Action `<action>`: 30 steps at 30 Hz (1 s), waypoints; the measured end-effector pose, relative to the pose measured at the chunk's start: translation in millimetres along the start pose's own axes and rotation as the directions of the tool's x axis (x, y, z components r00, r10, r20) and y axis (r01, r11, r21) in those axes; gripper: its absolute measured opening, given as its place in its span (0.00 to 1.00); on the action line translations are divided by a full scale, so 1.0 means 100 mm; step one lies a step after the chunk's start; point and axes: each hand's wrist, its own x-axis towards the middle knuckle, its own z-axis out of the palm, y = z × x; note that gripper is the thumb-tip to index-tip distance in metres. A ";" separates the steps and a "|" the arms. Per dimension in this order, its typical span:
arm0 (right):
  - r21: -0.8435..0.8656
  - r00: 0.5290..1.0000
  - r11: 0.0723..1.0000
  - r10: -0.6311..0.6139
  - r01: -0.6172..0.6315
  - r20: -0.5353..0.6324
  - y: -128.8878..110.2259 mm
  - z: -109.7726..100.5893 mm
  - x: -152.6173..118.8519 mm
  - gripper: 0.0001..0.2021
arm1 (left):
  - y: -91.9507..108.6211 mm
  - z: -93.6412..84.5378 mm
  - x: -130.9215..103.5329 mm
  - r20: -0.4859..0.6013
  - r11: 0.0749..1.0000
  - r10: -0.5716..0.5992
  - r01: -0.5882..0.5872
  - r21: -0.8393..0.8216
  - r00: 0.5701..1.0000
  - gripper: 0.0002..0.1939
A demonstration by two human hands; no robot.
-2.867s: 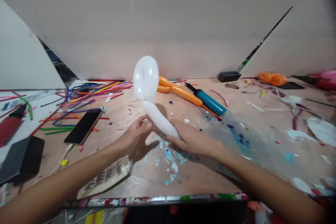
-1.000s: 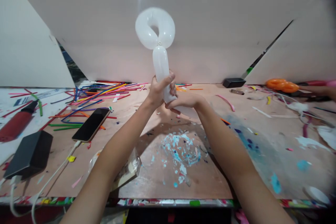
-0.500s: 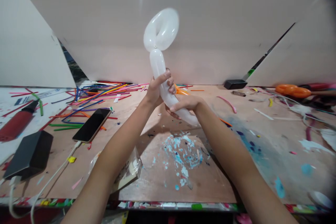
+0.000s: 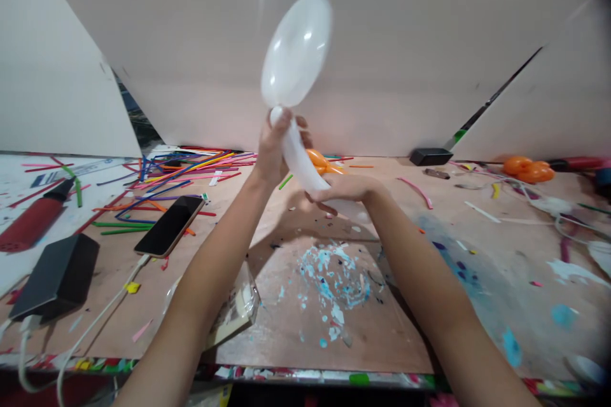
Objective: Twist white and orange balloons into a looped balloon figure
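Note:
A long white modelling balloon is held up over the middle of the table, its top end a rounded loop above a twist. My left hand is closed round it just under that twist, thumb across the front. Lower down, my right hand grips the balloon's narrower stretch, and its tail passes behind the hand toward the right wrist. Behind my hands, partly hidden, lies an orange balloon shape on the table.
Many uninflated balloons lie scattered at the left, near a phone, a black power brick and a red pump. At the right are orange balloons and a small black box. Dried blue paint spots the wooden tabletop.
My left hand has slid up the balloon to just below the twist. The loop has risen and turned, so its central gap no longer shows. My right hand still grips lower down.

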 end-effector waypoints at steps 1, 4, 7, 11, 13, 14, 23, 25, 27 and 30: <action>-0.040 0.998 0.998 0.046 -0.047 -0.036 -0.01 -0.02 -0.03 0.21 | 0.04 -0.09 0.07 -0.092 0.997 0.060 -0.055 0.057 0.994 0.27; -0.141 0.983 0.979 0.131 -0.149 -0.132 -0.05 -0.07 -0.10 0.25 | 0.13 -0.41 0.26 -0.173 0.961 0.246 -0.218 0.168 0.954 0.30; -0.366 0.945 0.912 0.063 -0.185 -0.321 -0.13 -0.10 -0.14 0.21 | 0.10 -0.67 0.38 -0.181 0.904 0.377 -0.318 0.287 0.908 0.31; -0.523 0.856 0.814 -0.066 -0.251 -0.513 -0.22 -0.08 -0.17 0.24 | 0.01 -0.69 0.39 -0.185 0.842 0.408 -0.291 0.454 0.894 0.29; -0.562 0.839 0.778 -0.085 -0.280 -0.537 -0.24 -0.03 -0.17 0.26 | -0.01 -0.63 0.34 -0.147 0.809 0.388 -0.259 0.527 0.910 0.27; -0.585 0.816 0.749 -0.106 -0.310 -0.568 -0.25 0.00 -0.16 0.26 | -0.01 -0.60 0.32 -0.115 0.794 0.361 -0.240 0.559 0.926 0.26; -0.672 0.456 0.464 -0.499 -0.577 -0.737 -0.25 -0.01 -0.19 0.21 | -0.01 -0.60 0.12 0.269 0.718 -0.250 -0.008 0.696 0.930 0.15; -0.676 0.475 0.477 -0.483 -0.562 -0.736 -0.27 0.00 -0.22 0.20 | 0.00 -0.53 0.10 0.335 0.641 -0.280 -0.084 0.763 0.900 0.21; -0.672 0.513 0.508 -0.434 -0.539 -0.740 -0.29 0.03 -0.24 0.19 | 0.02 -0.43 0.06 0.386 0.525 -0.319 -0.178 0.832 0.865 0.32; -0.656 0.530 0.528 -0.392 -0.540 -0.752 -0.35 0.10 -0.25 0.17 | 0.03 -0.28 -0.01 0.413 0.348 -0.443 -0.272 0.897 0.795 0.41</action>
